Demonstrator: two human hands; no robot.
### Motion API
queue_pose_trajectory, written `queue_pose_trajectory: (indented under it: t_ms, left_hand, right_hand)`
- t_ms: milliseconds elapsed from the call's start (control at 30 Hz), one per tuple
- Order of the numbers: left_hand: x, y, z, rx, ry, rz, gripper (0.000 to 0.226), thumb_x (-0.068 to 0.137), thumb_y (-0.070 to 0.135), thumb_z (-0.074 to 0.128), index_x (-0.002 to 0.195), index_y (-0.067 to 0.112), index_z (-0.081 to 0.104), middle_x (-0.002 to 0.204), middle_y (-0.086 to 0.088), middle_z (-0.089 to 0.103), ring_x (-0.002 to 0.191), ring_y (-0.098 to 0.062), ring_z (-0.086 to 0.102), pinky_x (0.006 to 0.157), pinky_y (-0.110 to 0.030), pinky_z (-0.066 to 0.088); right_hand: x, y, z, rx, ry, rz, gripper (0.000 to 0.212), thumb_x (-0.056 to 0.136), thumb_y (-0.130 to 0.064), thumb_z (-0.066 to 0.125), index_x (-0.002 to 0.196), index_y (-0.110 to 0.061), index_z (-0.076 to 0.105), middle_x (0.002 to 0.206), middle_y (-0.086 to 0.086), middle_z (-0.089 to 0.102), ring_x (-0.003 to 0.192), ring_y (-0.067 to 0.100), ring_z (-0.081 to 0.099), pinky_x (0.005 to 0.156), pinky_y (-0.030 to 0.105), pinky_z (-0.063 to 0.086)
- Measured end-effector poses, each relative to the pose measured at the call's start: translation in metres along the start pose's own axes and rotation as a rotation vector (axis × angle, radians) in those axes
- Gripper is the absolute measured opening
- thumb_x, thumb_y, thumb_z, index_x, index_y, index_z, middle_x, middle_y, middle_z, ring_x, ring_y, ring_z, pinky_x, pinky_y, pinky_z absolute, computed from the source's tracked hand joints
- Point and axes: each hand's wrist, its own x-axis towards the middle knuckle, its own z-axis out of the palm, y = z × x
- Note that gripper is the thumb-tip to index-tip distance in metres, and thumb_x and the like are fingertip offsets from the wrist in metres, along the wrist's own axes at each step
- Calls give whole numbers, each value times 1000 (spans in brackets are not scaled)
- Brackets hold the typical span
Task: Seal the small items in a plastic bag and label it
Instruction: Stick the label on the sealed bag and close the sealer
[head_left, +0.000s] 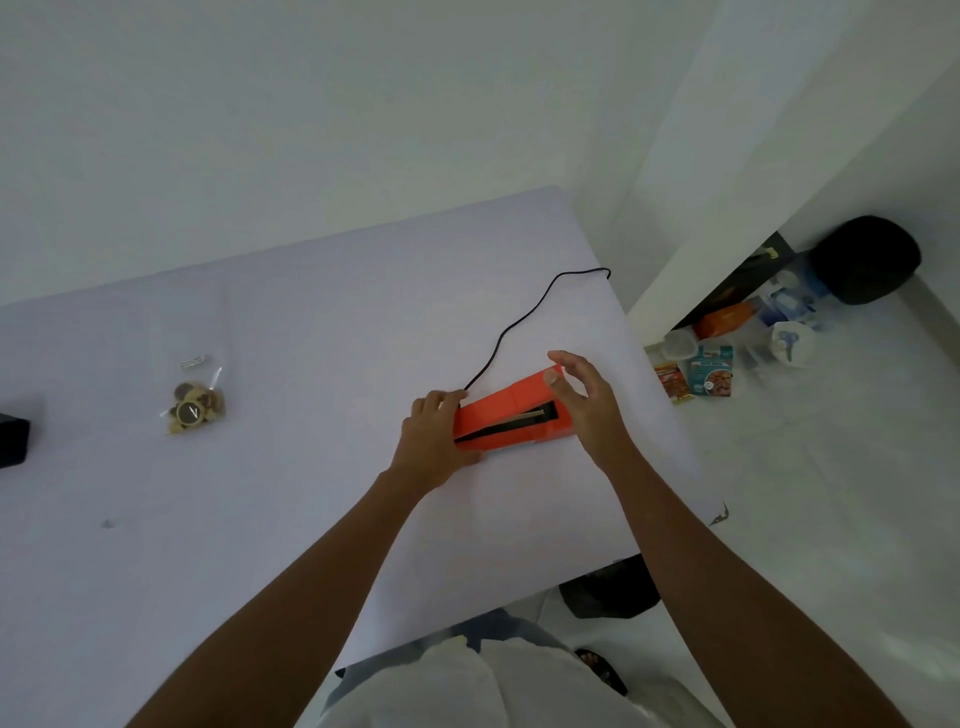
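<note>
An orange heat sealer (511, 413) with a black sealing slot lies on the white table (311, 322), right of centre. My left hand (435, 435) grips its left end. Over its right end hovers my right hand (584, 402), fingers apart, thumb close to the sealer's top. A black cord (524, 317) runs from the sealer toward the table's far right corner. Far to the left lies a clear plastic bag (195, 400) holding several small round items, with a white label near its top.
A black object (13, 441) sits at the table's left edge. On the floor to the right are food packets (709, 371), containers and a black bag (865, 260). The table's right edge runs close beside the sealer.
</note>
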Motion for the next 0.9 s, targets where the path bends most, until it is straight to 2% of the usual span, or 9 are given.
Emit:
queue_pose_trajectory:
  t_ms: [33,100,167,267,367,467,633,900]
  left_hand:
    - [-4,-8,2,-8,-25,-44,90,66,41,84,141,21,39,139,-4,46,123,-27,44,98,-42,44]
    - [-9,-18,6,-68,-47,-87,85,68,34,84,140,20,41,138,-5,46,119,-27,48,98,-42,47]
    - [-10,-21,8,-117,-23,-86,78,72,29,83,138,18,44,137,-7,49,117,-27,53,99,-40,48]
    - [-7,-19,7,-148,-19,-97,79,75,29,82,141,14,41,139,-9,48,120,-28,53,102,-40,46]
    - [-5,-17,7,-159,-38,-116,81,77,27,80,144,11,37,142,-11,44,123,-29,51,105,-41,43]
    - [-3,-18,8,-158,-39,-120,78,78,27,80,141,10,38,139,-11,45,121,-29,53,102,-39,44]
    - [7,-21,1,-174,-20,-113,72,77,24,80,138,11,42,136,-11,46,117,-29,54,99,-38,45]
    - [50,-37,-41,-175,21,-94,73,72,17,83,135,9,47,133,-12,48,115,-29,54,100,-37,45]
  right_hand:
    - [-1,3,-1,11,-26,-3,51,93,-55,55,135,-25,55,140,-11,54,128,-4,45,113,31,34]
    - [-3,11,-2,44,-80,-8,73,85,-74,45,140,-25,51,142,-8,53,132,3,46,112,27,35]
    - [-4,23,-1,112,-99,10,79,85,-78,38,141,-24,49,141,-3,55,133,9,49,110,27,38]
    - [-4,39,3,127,65,120,66,93,-66,36,139,-22,52,140,-3,56,132,13,49,112,33,37]
    - [-4,54,7,-21,244,234,53,99,-53,45,137,-16,54,136,4,59,127,20,54,109,39,44]
    - [-1,62,8,-91,262,336,42,102,-37,49,131,-8,60,129,10,63,120,26,59,104,41,48]
    - [15,52,12,-143,266,303,31,100,-27,51,109,-4,69,99,10,68,91,22,61,91,45,53]
    - [61,32,27,-119,254,269,27,100,-26,49,103,-8,69,101,9,70,97,26,65,95,48,54]
